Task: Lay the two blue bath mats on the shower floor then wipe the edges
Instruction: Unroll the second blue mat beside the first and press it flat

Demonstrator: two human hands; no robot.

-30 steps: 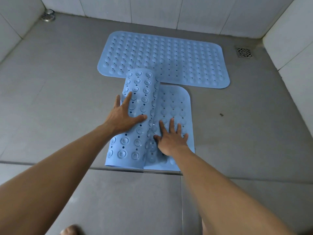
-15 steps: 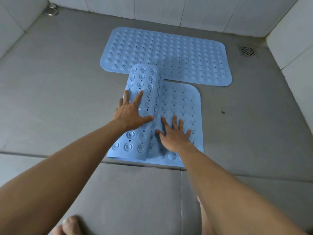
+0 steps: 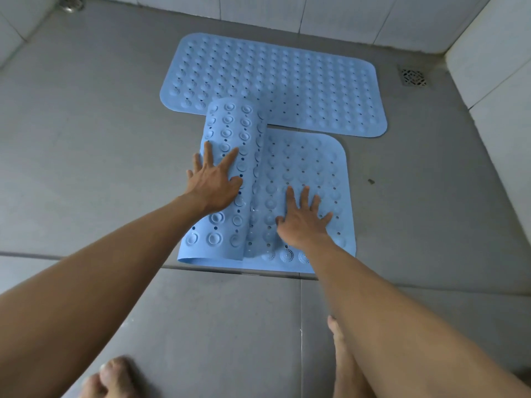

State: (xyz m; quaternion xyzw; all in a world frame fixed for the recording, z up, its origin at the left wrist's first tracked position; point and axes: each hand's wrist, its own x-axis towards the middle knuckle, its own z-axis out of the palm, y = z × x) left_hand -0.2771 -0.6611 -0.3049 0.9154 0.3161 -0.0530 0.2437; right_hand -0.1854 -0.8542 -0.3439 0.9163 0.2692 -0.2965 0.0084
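Our left hand, fingers spread flat, rests on the curled half of the near mat; our right hand, equally flat, presses the unrolled half just beside it. The far mat lies flat beyond both hands on the shower floor. We should pin with the right and push the roll evenly leftward

A single wide-angle camera rides on the person's head, looking forward and steeply down onto the grey shower floor. It sits near the work: the left hand and right hand lie mid-frame, bare toes show at the bottom edge nearer than the hands, and the white tiled wall beyond them closes the top edge.
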